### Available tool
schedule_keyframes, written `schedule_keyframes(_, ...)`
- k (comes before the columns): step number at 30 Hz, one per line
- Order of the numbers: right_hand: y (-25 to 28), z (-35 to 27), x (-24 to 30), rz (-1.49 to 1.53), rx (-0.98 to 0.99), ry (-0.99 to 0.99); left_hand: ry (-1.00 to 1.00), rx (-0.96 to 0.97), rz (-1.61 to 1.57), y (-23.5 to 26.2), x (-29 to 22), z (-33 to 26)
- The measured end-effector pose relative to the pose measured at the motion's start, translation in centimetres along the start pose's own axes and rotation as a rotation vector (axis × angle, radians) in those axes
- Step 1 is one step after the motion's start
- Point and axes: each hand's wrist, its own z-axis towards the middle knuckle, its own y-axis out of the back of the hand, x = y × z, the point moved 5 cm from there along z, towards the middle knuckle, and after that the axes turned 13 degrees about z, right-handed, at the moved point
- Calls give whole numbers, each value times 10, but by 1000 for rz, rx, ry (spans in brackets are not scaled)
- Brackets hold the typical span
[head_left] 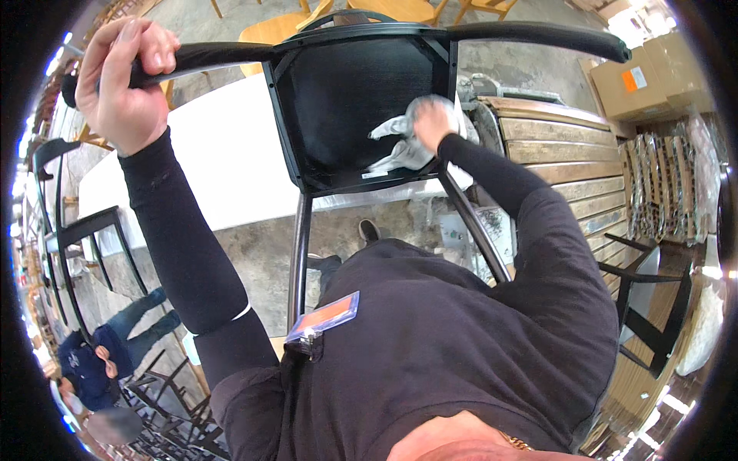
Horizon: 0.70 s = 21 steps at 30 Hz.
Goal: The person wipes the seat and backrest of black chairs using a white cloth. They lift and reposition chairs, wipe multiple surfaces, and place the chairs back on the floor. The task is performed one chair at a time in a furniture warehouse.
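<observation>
A black wooden chair (354, 100) lies tipped over in front of me, its dark panel facing me and its bars splaying outward. My left hand (127, 96) is wrapped round the black bar, seemingly a leg, at the chair's upper left. At the panel's right side, my right hand (432, 127) presses a crumpled white-grey cloth (407, 156) against the surface; the fingers are partly hidden and a little blurred. A small white label (375, 175) sits near the panel's lower edge. Two black legs (300, 253) run down either side of my body.
A white-covered table (223, 154) stands under and left of the chair. Slatted wooden pieces (561, 150) are on the right, with cardboard boxes (653, 73) beyond. Other black chairs (84, 230) stand left. Another person (96, 369) is at lower left.
</observation>
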Motion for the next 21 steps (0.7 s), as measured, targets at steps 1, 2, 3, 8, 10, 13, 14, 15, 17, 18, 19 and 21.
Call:
schedule_keyframes(1,16,19,-14,58,-129,-106,-12,11,-16,0,0,-1)
schedule_keyframes(2,32,31,-28,-48,-227,-42,-29,48,-44,-1,-2,1)
schedule_keyframes(3,45,43,-39,-149,-302,29,-26,50,5,0,-3,2)
schedule_keyframes(8,20,16,-29,-132,-121,125,-6,96,76,1,-5,5)
schedule_keyframes(10,-26,-19,1,52,266,-46,23,87,98,0,-5,3)
schedule_keyframes(13,-50,-49,44,12,191,-66,4,34,33,-5,-8,0)
schedule_keyframes(14,-55,-51,46,55,219,-127,28,31,1,-6,-9,-1)
schedule_keyframes(15,-60,-56,52,90,284,-235,-18,35,3,-9,-10,0)
schedule_keyframes(17,-68,-55,55,406,500,-356,19,18,-51,-11,-10,1)
schedule_keyframes(18,-63,-49,61,358,447,-263,9,-2,-21,-10,-10,0)
schedule_keyframes(19,-58,-42,71,325,405,-160,-1,3,-30,-10,-11,1)
schedule_keyframes(21,-56,-33,89,498,342,-327,7,8,-34,-10,-11,-1)
